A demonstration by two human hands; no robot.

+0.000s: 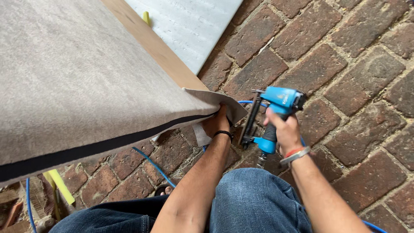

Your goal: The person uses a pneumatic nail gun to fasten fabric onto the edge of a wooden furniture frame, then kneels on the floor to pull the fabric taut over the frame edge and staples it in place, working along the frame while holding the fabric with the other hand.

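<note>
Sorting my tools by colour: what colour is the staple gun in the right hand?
Bright blue staple gun with a black magazine, seen in the head view.

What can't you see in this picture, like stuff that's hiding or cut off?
Head view:
- Left hand: fingers tucked under the grey fabric corner.
- Blue staple gun: its nose tip is too dark to see; the right hand covers its grip.
- Blue hose: runs behind the jeans.
- Fabric-covered panel: cut off by left and top edges.

An outdoor work yard: red brick paving floor [345,64], blue air hose [151,162], blue pneumatic staple gun [276,116], grey fabric-covered wooden panel [86,77].
</note>
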